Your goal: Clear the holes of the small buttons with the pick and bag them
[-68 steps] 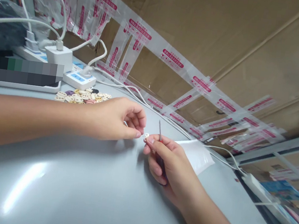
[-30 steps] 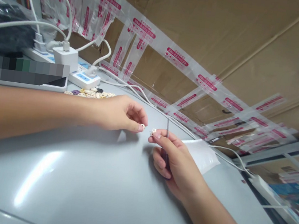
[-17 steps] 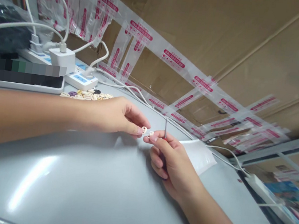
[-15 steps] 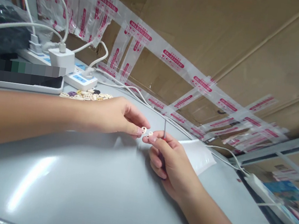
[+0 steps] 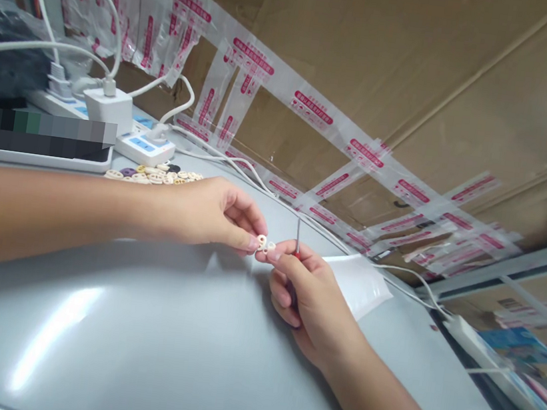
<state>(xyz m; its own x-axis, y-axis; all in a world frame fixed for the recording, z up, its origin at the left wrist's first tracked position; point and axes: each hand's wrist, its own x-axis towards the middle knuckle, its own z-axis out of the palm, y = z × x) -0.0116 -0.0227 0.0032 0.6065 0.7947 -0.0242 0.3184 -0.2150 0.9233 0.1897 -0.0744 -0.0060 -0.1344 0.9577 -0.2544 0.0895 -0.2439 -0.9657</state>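
Observation:
Between thumb and fingers of my left hand (image 5: 209, 213), a small cream piece with holes (image 5: 261, 241) is pinched upright. My right hand (image 5: 314, 298) is closed, its thumb and forefinger on a small white piece (image 5: 270, 247) right beside the cream one; whether the two touch I cannot tell. A screwdriver (image 5: 298, 238) also sits in that hand, its thin metal shaft pointing up and its red-and-dark handle mostly covered by the fingers. Beyond my left wrist lies a pile of flat cream pieces (image 5: 156, 177) with holes, a purple and a black one among them.
A grey table (image 5: 135, 335) spreads under both hands. White power strips (image 5: 145, 146) with plugs and cables stand at the back left, near a flat device (image 5: 93, 158). Behind my right hand lies a white sheet (image 5: 358, 283). Taped cardboard (image 5: 292, 137) walls the back.
The cream piece and the white piece are closer together, with my fingertips almost meeting. The whole view has shifted slightly; both hands keep their hold.

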